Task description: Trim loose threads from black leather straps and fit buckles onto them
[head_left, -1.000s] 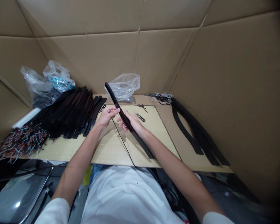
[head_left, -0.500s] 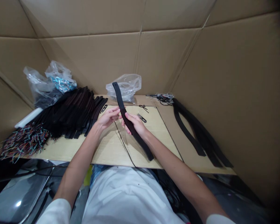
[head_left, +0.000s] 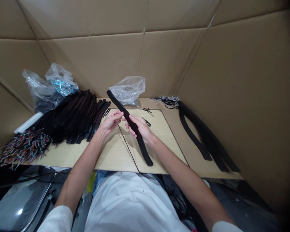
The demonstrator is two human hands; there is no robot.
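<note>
A long, curved black strap (head_left: pixel 141 146) is held slantwise over the table, its far end up and to the left. My right hand (head_left: pixel 140 128) is closed around its middle, thumb on top and fingers underneath. At the strap's left edge, my left hand (head_left: pixel 111 121) pinches it with bent fingers; the exact contact is partly hidden. A thin black cord (head_left: pixel 128 146) runs from beneath my left hand to the table's front edge. Just past my right hand lies a pair of thread snips (head_left: pixel 147 121), partly covered by the fingers.
At left lies a big pile of black straps (head_left: pixel 70 119) with colourful thread ends (head_left: pixel 26 145). Clear plastic bags (head_left: pixel 129 88) stand along the back. More black straps (head_left: pixel 198 135) lie at right. Cardboard walls (head_left: pixel 244 80) enclose the table (head_left: pixel 70 154).
The strap has turned in my hands: its far end swung left and down, its near end slightly left. Both hands keep nearly the same place.
</note>
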